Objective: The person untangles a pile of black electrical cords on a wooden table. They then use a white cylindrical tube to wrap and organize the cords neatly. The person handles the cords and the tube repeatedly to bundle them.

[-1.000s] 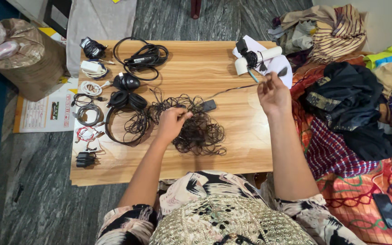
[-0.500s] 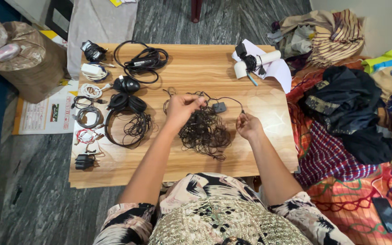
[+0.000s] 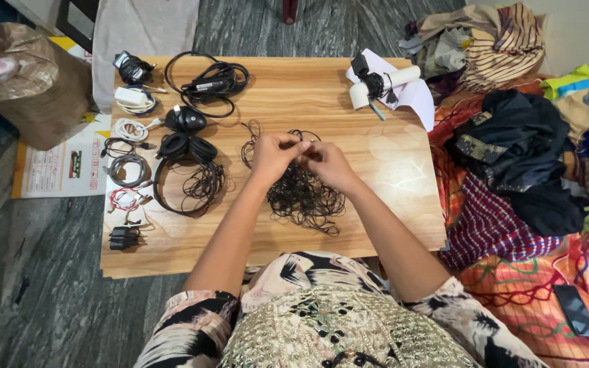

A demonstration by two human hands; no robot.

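Head view: both of my hands have come together over the tangled black wire (image 3: 305, 194), which lies at the middle of the wooden table (image 3: 403, 204). Half a second earlier my right hand (image 3: 332, 165) sat at the right edge of the tangle, and a second ago it was stretched out toward the white roll (image 3: 383, 85) at the far right corner, drawing a strand out. That reach is now closed up. My left hand (image 3: 274, 153) has its fingers pinched narrow on a strand at the top of the tangle; my right hand meets it fingertip to fingertip, also pinched on the wire. Judgement: the work has passed from pulling a length free to picking at a knot close up, so the bundle is far from sorted.

To the left, apart from the tangle, lie black headphones (image 3: 182, 174), a coiled black adapter cable (image 3: 209, 82), small white and grey cable coils (image 3: 127, 146) and a black plug (image 3: 124, 237). Heaped clothes (image 3: 512, 157) lie beside the table on the right.
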